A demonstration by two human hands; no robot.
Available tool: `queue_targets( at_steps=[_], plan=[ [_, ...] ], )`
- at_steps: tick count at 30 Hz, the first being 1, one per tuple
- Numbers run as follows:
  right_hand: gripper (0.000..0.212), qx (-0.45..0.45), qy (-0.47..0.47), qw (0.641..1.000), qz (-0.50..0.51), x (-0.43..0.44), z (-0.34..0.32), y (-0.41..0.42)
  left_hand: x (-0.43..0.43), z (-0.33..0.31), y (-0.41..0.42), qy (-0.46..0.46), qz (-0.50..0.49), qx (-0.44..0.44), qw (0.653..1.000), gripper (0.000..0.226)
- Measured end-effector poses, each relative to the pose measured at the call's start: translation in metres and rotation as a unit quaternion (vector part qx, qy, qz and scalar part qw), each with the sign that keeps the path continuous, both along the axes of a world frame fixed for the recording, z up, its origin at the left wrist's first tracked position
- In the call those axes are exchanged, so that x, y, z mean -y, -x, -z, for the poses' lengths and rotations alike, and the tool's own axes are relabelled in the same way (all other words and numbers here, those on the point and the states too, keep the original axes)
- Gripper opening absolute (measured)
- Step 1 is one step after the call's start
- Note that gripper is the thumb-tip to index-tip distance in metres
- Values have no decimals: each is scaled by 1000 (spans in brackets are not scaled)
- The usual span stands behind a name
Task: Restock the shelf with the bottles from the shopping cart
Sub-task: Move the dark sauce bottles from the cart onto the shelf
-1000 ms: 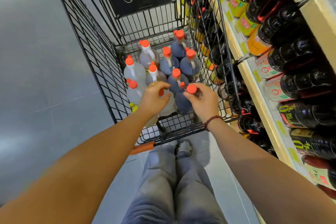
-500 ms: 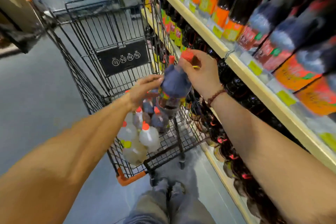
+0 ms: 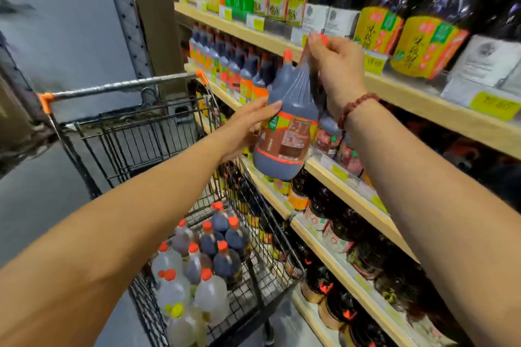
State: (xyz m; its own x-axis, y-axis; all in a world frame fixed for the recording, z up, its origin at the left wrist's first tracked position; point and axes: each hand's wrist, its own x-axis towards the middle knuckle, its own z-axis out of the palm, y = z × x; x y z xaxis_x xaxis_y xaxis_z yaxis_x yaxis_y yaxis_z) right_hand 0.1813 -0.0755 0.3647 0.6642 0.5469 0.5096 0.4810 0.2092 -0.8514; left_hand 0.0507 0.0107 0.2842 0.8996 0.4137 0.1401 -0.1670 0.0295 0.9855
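Our right hand (image 3: 335,70) gripped the bottle (image 3: 290,127) by its top | left hand (image 3: 248,127) lay flat on its side — near upright, shelf (image 3: 332,175) just beyond.

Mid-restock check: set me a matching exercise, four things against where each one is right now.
Things:
1. dark sauce bottle with orange cap
2. pale clear plastic bottles
3. red bead bracelet
4. yellow price tag

Places:
A. on the wooden shelf edge
B. around the right wrist
C. standing in the black wire shopping cart
D. held up by the right hand, left hand flat on its side

Pairs: 1-D, 2-C, 3-B, 4-A
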Motion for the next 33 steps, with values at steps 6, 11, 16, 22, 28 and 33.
queue_targets(
  at_steps=[6,11,16,22,28,33],
  plan=[
    [37,-15,-17,1000,-7,39,-31,-15,30,-19,-33,47,104,30,993,56],
    [37,-25,-21,999,14,76,-35,-32,60,-27,-62,64,114,32,991,40],
    [34,51,33,993,104,108,-26,-48,90,-19,-91,70,97,21,993,39],
    [40,9,117,976,185,180,35,-60,121,8,-124,53,91,-41,994,49],
    [50,-164,81,960,212,252,114,-43,165,43,-151,50,125,-91,987,59],
    [48,-170,77,951,246,290,150,-24,206,70,-162,-1,180,-109,978,42]
  ],
)
